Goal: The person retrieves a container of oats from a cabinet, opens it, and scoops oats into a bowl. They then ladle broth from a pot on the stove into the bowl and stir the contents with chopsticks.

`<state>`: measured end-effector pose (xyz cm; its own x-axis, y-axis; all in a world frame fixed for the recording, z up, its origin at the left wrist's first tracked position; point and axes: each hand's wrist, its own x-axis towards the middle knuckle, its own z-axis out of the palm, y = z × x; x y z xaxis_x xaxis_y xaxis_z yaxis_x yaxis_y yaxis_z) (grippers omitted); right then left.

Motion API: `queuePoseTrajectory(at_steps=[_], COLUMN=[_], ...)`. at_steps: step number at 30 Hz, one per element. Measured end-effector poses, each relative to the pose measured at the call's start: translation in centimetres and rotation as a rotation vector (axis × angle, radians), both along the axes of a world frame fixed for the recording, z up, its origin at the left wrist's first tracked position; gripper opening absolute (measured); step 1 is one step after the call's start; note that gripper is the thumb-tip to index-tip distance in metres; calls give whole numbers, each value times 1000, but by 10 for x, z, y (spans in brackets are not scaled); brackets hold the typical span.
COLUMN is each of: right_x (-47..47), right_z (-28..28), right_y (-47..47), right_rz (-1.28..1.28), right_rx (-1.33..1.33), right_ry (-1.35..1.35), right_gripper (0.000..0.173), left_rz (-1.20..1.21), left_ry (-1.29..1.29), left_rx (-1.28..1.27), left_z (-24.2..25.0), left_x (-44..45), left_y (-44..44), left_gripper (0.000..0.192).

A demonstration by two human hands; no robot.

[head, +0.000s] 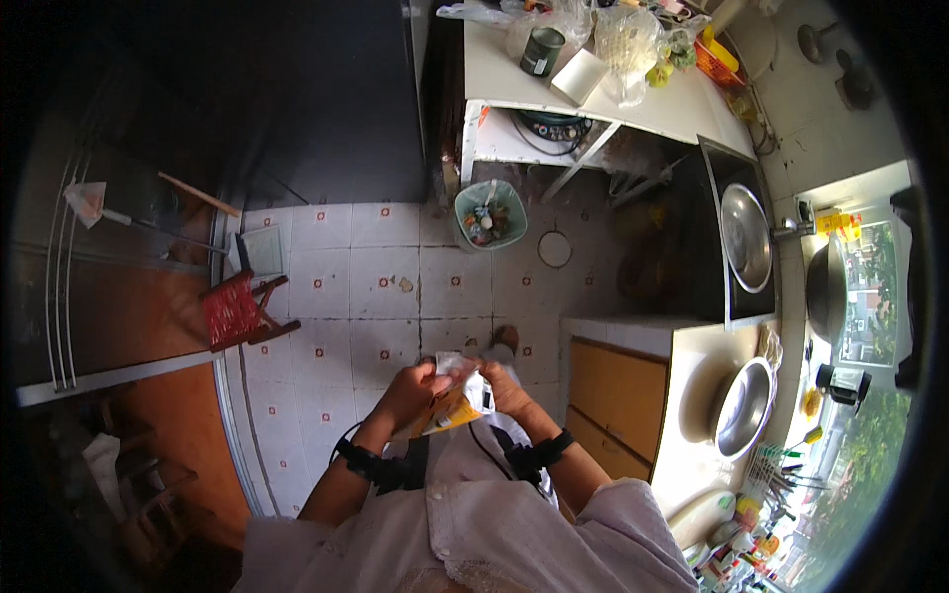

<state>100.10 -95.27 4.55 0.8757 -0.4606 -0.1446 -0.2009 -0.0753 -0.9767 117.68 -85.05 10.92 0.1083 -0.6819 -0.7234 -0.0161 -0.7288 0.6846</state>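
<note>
Close in front of my body, both hands hold a yellow and white packet (454, 413) that looks like a soft plastic bag. My left hand (417, 391) pinches it near the upper left, thumb towards the middle. My right hand (506, 390) grips the upper right edge. A pale, partly see-through flap (449, 362) stands up between the fingertips. Whether the packet is torn there is too blurred to tell. Beyond the hands, a pale green waste bin (460, 236) with mixed rubbish inside stands on the floor.
A red folding stool (236, 311) stands at the left beside a dustpan (263, 250). On the right, a counter (686, 415) carries a metal basin (744, 409); another basin (745, 237) sits at the sink. Ahead, a white worktop (504, 78) holds a dark can (543, 52) and plastic bags.
</note>
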Motion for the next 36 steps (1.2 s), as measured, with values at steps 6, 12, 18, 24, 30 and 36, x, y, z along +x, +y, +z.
queuePoseTrajectory(at_steps=[6,12,18,24,30,36], right_x=[39,47,57,85,125,131], right_z=[-19,-50,-163,-277,-232,-81], right_y=[-80,-202,-293,-364,-394,-346], right_rz=[-61,115,-124,-153,-61,-79], right_rx=[493,720,467,-124,-107,764], right_ry=[12,157,355,601,674,16], right_gripper=[36,26,27,55,82,54], left_rz=[377,600,839,1074,1043,983], left_ry=[49,149,328,503,224,-240], left_rx=[68,26,-4,36,54,-122], left_z=[-37,-70,-117,-146,-122,-86], left_x=[21,2,13,22,32,37], left_y=[-65,-144,-167,-165,-220,-268], left_gripper=[28,29,38,31,44,33])
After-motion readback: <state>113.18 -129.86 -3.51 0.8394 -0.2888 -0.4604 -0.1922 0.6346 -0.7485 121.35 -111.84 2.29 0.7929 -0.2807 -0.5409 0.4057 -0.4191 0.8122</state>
